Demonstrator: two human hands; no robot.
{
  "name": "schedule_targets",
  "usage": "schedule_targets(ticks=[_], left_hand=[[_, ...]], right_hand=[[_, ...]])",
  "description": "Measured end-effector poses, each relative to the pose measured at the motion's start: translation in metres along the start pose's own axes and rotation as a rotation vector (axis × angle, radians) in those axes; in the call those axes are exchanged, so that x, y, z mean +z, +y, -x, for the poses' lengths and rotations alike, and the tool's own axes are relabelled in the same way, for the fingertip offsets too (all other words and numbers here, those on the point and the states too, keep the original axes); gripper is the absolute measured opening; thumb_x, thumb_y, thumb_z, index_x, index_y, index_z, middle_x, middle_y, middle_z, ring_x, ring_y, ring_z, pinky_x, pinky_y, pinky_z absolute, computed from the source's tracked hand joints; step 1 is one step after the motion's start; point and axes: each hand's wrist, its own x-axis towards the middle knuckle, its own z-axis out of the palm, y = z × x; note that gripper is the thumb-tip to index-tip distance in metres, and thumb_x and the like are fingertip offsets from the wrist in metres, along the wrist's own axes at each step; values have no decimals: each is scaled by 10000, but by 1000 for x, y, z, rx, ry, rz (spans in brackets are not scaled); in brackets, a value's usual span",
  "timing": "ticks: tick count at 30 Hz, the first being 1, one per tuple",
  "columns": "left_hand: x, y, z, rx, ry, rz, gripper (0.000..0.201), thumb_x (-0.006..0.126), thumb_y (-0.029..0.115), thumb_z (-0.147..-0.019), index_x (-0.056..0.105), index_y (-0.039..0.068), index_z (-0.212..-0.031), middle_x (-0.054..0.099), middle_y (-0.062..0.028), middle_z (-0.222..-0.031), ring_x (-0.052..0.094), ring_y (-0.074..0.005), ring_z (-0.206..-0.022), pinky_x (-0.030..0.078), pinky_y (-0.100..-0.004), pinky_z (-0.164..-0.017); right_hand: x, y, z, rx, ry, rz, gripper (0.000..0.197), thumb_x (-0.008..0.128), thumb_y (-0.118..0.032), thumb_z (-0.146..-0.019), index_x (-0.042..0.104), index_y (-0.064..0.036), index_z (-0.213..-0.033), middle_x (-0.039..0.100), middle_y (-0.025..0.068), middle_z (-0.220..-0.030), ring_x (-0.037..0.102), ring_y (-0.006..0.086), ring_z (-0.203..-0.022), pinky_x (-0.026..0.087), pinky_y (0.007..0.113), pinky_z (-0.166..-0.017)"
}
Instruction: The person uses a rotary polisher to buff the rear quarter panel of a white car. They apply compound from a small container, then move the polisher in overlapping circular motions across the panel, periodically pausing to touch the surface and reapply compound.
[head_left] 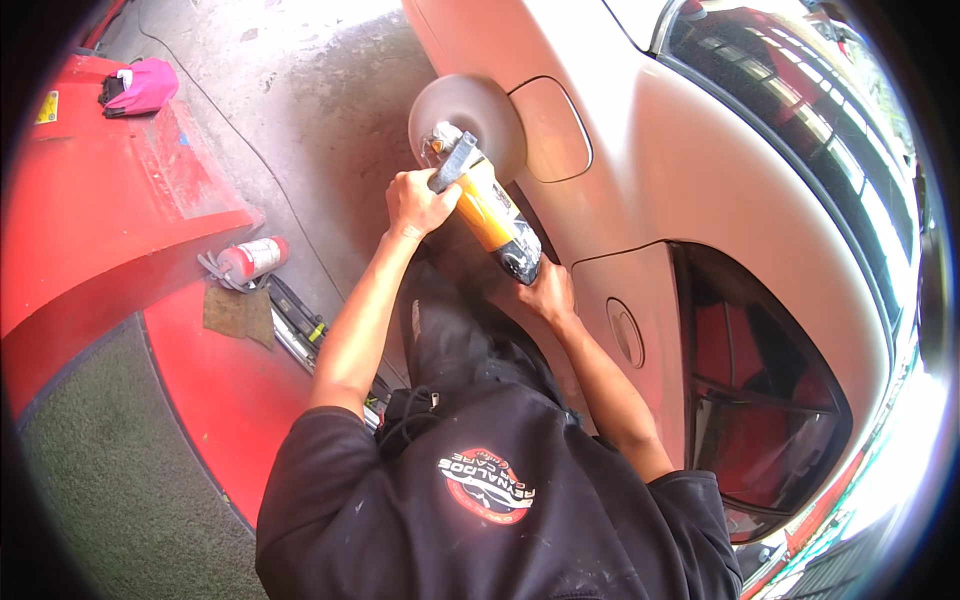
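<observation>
A yellow and black rotary polisher [485,207] is held between my two hands, tilted across the front of my body. My left hand [421,204] is closed round its grey front handle, near the head. Lower down and to the right, my right hand [549,292] wraps round the black rear end of the tool. The round pad [492,105] at the far end looks smeared, as if spinning. It lies at the side of a light-coloured car [660,160], beside a rounded, seam-outlined panel [553,130]; whether it presses on the paint I cannot tell.
A round cover [625,332] and a dark side window [755,390] are on the car close to my right arm. At left, a red ledge [110,200] carries a pink cloth [146,87] and a fire extinguisher [250,262]. A thin cable [262,160] crosses the concrete floor.
</observation>
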Motion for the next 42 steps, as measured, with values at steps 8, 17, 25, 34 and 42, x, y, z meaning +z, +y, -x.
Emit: schedule_targets(ticks=[8, 17, 25, 34, 42], left_hand=[[21, 10, 54, -53, -83, -18, 341, 743, 392, -723, 739, 54, -772, 688, -216, -712, 708, -423, -728, 564, -495, -693], [-1, 40, 59, -23, -133, -80, 344, 763, 413, -725, 755, 73, -776, 696, -201, -713, 712, -420, -732, 581, -501, -687], [-22, 36, 15, 31, -82, -100, 314, 740, 389, -751, 752, 77, -788, 693, -205, -719, 708, -416, -729, 564, -497, -684], [-8, 57, 58, 85, -79, -55, 290, 761, 355, -725, 728, 67, -733, 678, -205, -678, 701, -419, -680, 566, -494, -649], [-44, 138, 61, 155, -138, -31, 322, 807, 377, -716, 761, 66, -787, 693, -187, -681, 716, -391, -675, 579, -471, -637]], right_hand=[[4, 41, 49, 27, -62, -52, 440, 755, -192, -723, 683, 5, -1109, 718, 297, -936, 697, 473, -954, 566, 531, -858], [34, 60, 65, 40, -45, -211, 429, 769, -228, -712, 719, -13, -1081, 728, 278, -928, 711, 449, -940, 573, 500, -854], [-3, -3, 33, 6, -8, -103, 461, 806, -278, -742, 712, -40, -1125, 732, 267, -924, 709, 458, -913, 568, 532, -836], [-8, 44, 75, -10, 63, -145, 445, 769, -220, -696, 713, -33, -1096, 727, 261, -867, 717, 442, -865, 574, 512, -812], [-41, 39, 109, 25, 91, -306, 398, 761, -143, -698, 709, 22, -1057, 740, 257, -878, 744, 414, -889, 583, 454, -815]])
